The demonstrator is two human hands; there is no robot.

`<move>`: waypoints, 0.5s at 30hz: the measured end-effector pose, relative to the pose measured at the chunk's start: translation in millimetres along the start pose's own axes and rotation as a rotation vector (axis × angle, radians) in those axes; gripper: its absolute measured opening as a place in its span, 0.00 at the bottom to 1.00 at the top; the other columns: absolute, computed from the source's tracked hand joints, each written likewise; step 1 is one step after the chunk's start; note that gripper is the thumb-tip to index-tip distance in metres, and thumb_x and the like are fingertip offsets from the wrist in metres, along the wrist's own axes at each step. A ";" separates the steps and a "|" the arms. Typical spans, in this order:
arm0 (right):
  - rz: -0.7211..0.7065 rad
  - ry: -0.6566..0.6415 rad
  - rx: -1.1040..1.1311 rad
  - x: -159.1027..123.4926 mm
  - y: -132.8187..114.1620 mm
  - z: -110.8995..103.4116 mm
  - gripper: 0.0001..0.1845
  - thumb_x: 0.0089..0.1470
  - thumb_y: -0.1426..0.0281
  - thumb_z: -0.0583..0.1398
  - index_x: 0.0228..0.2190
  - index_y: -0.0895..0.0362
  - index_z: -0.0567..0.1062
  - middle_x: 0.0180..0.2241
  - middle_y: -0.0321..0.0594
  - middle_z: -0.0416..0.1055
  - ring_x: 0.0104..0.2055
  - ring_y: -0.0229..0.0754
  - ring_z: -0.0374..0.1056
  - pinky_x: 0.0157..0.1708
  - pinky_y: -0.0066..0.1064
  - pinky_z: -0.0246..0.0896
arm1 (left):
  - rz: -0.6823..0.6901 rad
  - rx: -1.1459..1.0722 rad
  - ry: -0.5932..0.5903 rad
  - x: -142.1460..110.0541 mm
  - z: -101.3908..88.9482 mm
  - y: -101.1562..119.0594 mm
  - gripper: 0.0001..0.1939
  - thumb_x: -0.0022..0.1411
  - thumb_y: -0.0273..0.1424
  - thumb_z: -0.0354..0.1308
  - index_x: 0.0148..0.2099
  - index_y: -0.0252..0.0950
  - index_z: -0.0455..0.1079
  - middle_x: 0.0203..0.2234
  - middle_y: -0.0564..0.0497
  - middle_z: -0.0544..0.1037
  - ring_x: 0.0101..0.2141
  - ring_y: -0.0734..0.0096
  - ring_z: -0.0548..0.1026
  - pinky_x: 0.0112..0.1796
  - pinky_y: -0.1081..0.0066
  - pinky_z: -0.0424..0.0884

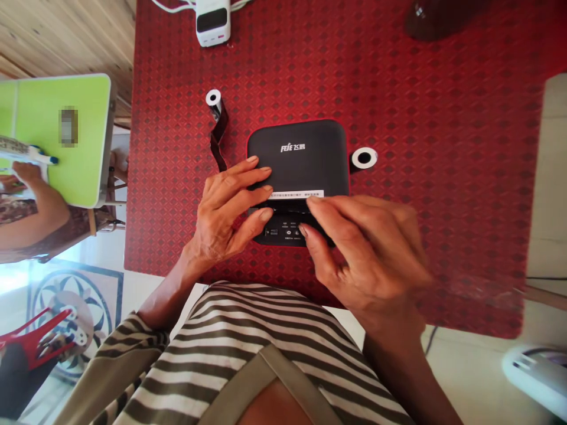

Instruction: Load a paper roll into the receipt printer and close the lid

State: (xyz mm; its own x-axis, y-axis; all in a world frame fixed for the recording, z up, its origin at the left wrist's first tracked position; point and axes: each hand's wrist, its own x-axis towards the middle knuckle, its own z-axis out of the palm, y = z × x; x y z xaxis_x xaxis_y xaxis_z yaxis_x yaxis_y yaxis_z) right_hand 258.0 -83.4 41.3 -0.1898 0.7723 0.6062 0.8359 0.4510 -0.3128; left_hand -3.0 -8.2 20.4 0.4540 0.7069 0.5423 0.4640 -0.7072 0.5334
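Observation:
A black box-shaped printer (297, 154) with a white logo and a white label strip lies on a red patterned tablecloth (398, 118). My left hand (228, 209) rests on its left side, fingers stretched flat across the lid and front edge. My right hand (363, 248) reaches over the front right, its fingertips touching the label strip and the button panel. Neither hand grips anything. A paper roll with a dark trailing strip (215, 112) lies to the printer's left. A second white roll (364, 157) sits at its right edge.
A white device with a dark screen and cables (213, 22) stands at the far edge of the table. A dark object (432, 20) sits at the far right. Another person's arm (35, 200) is by a green table (57, 136) on the left.

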 end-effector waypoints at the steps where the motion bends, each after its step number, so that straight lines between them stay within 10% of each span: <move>1: 0.020 0.002 0.001 -0.7 0.3 -1.6 0.21 0.81 0.74 0.73 0.69 0.54 0.83 0.56 0.48 0.95 0.57 0.57 0.92 0.60 0.49 0.84 | 0.010 -0.020 0.002 -1.4 -0.9 -0.9 0.16 0.94 0.47 0.64 0.69 0.49 0.88 0.69 0.45 0.94 0.75 0.44 0.90 0.76 0.43 0.83; 7: 0.082 -0.140 0.022 -9.6 5.3 -15.6 0.39 0.79 0.68 0.75 0.83 0.48 0.75 0.62 0.50 0.95 0.63 0.65 0.92 0.61 0.54 0.81 | -0.129 -0.006 -0.103 -12.3 -8.8 7.4 0.40 0.71 0.73 0.80 0.71 0.53 0.90 0.76 0.39 0.89 0.81 0.25 0.82 0.74 0.37 0.81; 15: 0.051 -0.184 0.017 -13.9 7.5 -16.4 0.42 0.80 0.65 0.75 0.85 0.51 0.72 0.66 0.54 0.93 0.63 0.66 0.92 0.61 0.53 0.81 | -0.148 0.009 -0.075 -23.6 -5.2 10.7 0.47 0.65 0.75 0.83 0.74 0.55 0.88 0.83 0.37 0.82 0.82 0.21 0.76 0.78 0.32 0.76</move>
State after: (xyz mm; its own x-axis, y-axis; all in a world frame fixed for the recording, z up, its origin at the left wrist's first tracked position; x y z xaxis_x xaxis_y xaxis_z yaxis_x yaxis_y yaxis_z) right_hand 275.3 -98.1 42.5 -0.2397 0.8625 0.4457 0.8381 0.4156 -0.3533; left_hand -12.7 -32.5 16.7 0.4355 0.8026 0.4077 0.5371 -0.5951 0.5978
